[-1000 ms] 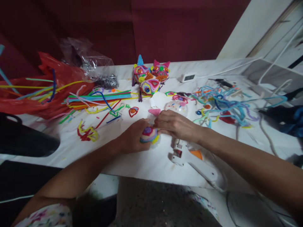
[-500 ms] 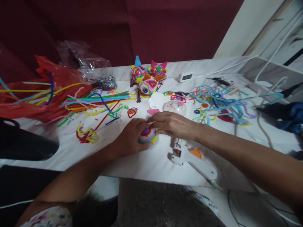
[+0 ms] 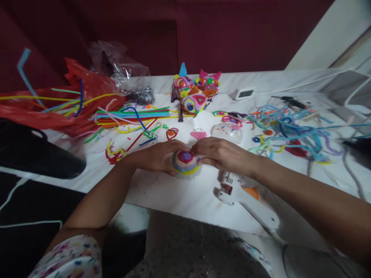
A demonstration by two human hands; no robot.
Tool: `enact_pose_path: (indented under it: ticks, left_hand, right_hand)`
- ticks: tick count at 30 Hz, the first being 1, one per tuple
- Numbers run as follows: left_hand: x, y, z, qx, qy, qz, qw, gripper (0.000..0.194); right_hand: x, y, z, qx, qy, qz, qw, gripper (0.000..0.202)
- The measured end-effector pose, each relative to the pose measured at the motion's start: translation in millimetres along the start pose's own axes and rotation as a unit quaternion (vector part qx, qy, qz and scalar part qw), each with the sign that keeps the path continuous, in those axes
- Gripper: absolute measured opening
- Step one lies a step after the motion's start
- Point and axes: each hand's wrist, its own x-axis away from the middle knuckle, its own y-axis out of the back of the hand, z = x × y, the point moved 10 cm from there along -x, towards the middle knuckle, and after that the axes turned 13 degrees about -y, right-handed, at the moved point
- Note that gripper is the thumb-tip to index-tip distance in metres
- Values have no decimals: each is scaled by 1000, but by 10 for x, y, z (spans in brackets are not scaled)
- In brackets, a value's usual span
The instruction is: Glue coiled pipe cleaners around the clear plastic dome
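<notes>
Between both hands (image 3: pixel 158 156) (image 3: pixel 222 154)—fingertips partly hidden—sits the gripped striped dome (image 3: pixel 185 162).

Can see a white table (image 3: pixel 162 197) bearing a glue gun (image 3: pixel 255 206) near its front edge, tangled pipe cleaners (image 3: pixel 317 142) at right, a straight bundle (image 3: pixel 133 114) at left, a clear dome (image 3: pixel 227 134) between.

A black container (image 3: pixel 46 154) with a handle is sitting at the counter's (image 3: pixel 162 197) left, while a small white display (image 3: pixel 245 94) is standing near the back, before a maroon panel (image 3: pixel 232 34).
</notes>
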Motion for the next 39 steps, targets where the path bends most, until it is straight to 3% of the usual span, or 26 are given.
enact_pose_path:
  ticks: [7, 11, 27, 35, 39]
  left_hand:
    - [22, 51, 75, 51, 16, -22, 998, 51]
    - [18, 57, 55, 45, 6, -26, 999, 52]
    - [33, 69, 72, 31, 20, -36, 999, 49]
    - [44, 53, -59, 0, 5, -1, 1000, 51]
    - [20, -12, -145, -43, 50, -4, 998, 59]
  right_hand:
    - [43, 33, 9, 2, 24, -24, 999, 36]
    - [38, 24, -1, 7, 26, -26, 999, 43]
    - [-8, 14, 10, 8, 20, -22, 1000, 36]
    - [43, -47, 126, 51, -27, -35, 998, 21]
    - [61, -105, 166, 59, -72, -32, 995, 16]
